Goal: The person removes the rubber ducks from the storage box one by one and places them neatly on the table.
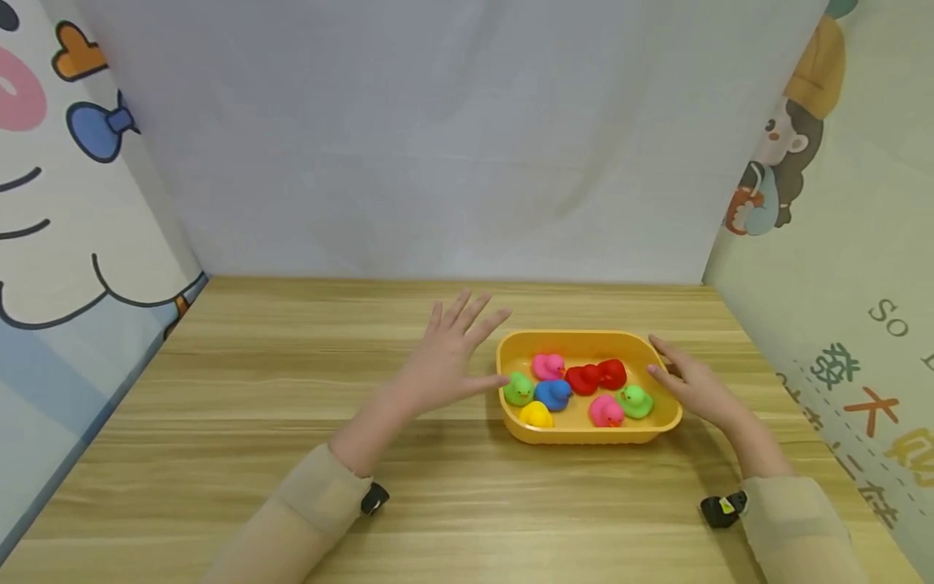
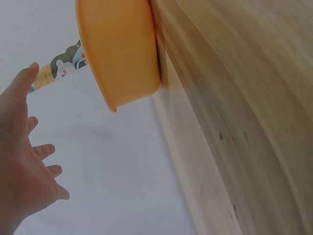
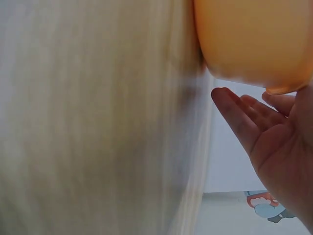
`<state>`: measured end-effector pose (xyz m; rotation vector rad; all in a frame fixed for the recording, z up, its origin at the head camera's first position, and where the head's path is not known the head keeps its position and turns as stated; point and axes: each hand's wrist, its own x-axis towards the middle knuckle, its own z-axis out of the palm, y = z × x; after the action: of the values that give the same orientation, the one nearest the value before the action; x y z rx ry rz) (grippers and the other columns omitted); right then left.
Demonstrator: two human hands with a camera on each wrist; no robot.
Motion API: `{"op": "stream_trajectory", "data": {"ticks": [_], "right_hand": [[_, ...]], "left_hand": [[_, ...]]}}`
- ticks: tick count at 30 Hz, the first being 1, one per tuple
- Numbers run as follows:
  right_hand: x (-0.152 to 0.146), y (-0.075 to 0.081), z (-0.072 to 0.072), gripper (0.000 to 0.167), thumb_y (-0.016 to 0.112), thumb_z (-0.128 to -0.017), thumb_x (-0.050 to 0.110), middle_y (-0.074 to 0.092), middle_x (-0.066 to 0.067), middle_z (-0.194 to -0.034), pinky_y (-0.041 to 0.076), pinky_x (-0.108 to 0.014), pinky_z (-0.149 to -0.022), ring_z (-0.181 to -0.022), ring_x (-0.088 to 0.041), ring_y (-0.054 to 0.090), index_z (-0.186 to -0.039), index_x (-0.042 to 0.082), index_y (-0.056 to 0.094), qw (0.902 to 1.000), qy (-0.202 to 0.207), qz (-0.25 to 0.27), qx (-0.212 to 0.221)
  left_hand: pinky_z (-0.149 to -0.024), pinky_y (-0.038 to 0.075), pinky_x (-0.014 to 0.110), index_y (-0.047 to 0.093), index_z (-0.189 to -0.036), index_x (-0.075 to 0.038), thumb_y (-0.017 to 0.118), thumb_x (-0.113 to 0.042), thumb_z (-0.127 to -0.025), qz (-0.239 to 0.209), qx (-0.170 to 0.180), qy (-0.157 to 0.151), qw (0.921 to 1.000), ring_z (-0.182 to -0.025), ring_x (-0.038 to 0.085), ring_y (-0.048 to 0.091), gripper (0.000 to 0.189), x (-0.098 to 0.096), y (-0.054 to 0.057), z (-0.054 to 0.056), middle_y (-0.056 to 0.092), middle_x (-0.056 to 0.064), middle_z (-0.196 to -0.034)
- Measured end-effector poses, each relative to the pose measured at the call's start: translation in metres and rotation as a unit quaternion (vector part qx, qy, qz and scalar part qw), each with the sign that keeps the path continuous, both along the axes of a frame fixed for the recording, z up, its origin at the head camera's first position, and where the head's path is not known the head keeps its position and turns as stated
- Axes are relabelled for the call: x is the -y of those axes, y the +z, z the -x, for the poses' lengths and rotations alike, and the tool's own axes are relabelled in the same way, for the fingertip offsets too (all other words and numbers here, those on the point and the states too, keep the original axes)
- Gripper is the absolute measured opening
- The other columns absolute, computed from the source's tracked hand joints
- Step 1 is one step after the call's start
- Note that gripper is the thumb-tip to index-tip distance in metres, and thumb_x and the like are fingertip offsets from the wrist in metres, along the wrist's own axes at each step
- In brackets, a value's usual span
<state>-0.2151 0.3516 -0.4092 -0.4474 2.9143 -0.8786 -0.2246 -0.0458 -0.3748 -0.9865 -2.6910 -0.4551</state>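
A wooden tabletop (image 1: 219, 422) with pale, yellowish-brown grain running from side to side fills the lower part of the head view. Behind its far edge rises a plain greyish-white backdrop (image 1: 409, 146), faintly creased and softly shaded toward the right. The left wall covering (image 1: 139, 235) bears a large white cartoon shape in thick black outlines, with a pink oval (image 1: 18, 89), a blue bow-like motif (image 1: 98, 130) and an orange shape (image 1: 76, 53); below, it turns light blue. The right wall covering (image 1: 861, 268) is pale cream-green, printed with a cartoon figure (image 1: 781, 154) in a yellow-orange hat, and, lower down, coloured lettering (image 1: 871, 408). The light is soft and diffuse.
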Motion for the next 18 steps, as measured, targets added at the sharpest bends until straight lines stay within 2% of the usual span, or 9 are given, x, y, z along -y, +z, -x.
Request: {"op": "stream_trajectory", "data": {"ticks": [3, 8, 13, 18], "right_hand": [[0.000, -0.001, 0.001, 0.057, 0.040, -0.102, 0.026, 0.033, -0.034, -0.142, 0.044, -0.059, -0.092, -0.112, -0.049, 0.053, -0.147, -0.003, 0.021, 1.0000, 0.007, 0.002, 0.007], [0.002, -0.002, 0.003, 0.054, 0.039, -0.102, 0.021, 0.029, -0.032, -0.145, 0.038, -0.062, -0.096, -0.115, -0.051, 0.050, -0.150, 0.004, 0.019, 0.9997, 0.022, 0.007, -0.003], [0.004, -0.001, 0.001, 0.052, 0.039, -0.102, 0.018, 0.030, -0.034, -0.144, 0.034, -0.064, -0.098, -0.118, -0.055, 0.044, -0.149, 0.004, 0.021, 0.9996, 0.026, 0.006, -0.003], [0.005, 0.000, -0.001, 0.053, 0.038, -0.102, 0.019, 0.030, -0.035, -0.143, 0.035, -0.065, -0.097, -0.119, -0.055, 0.043, -0.150, 0.005, 0.020, 0.9998, 0.021, 0.003, 0.001]], "left_hand": [[-0.112, 0.003, 0.061, 0.016, -0.152, -0.031, 0.059, -0.063, -0.082, 0.002, 0.011, -0.014, 0.9998, -0.146, 0.031, 0.001, 0.087, -0.007, -0.001, 0.002, 0.009, 0.004, -0.159], [-0.113, -0.001, 0.058, 0.017, -0.152, -0.030, 0.063, -0.057, -0.082, 0.007, 0.048, -0.038, 0.9981, -0.146, 0.029, 0.003, 0.088, -0.015, -0.005, 0.003, 0.013, 0.004, -0.158], [-0.114, 0.000, 0.056, 0.018, -0.151, -0.030, 0.067, -0.051, -0.082, 0.013, 0.099, -0.074, 0.9923, -0.145, 0.028, 0.009, 0.087, -0.023, -0.014, 0.008, 0.022, 0.002, -0.156], [-0.115, 0.005, 0.054, 0.024, -0.150, -0.028, 0.070, -0.042, -0.083, 0.023, 0.139, -0.104, 0.9846, -0.142, 0.027, 0.022, 0.083, -0.030, -0.017, 0.016, 0.033, -0.002, -0.152]]}}
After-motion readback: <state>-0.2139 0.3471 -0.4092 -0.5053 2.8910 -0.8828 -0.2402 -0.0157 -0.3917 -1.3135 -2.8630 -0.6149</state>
